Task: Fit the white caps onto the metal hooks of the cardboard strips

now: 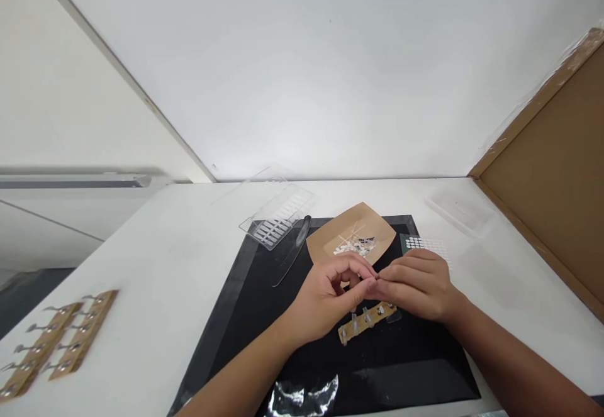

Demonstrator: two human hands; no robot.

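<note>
My left hand and my right hand meet over the black mat, fingertips pinched together. Whatever lies between them is too small or hidden to make out. Just below the fingers, a small wooden strip with several clear pieces and metal studs along it rests on the mat. Behind my hands stands an open brown cardboard tray holding white bits and thin sticks. A sheet of white round stickers lies beyond my right hand, partly covered by it.
Wooden strips with metal hooks lie at the table's left edge. A clear plastic case with white stickers and a dark curved tool lie at the back left. A clear lid sits back right, near a cardboard panel.
</note>
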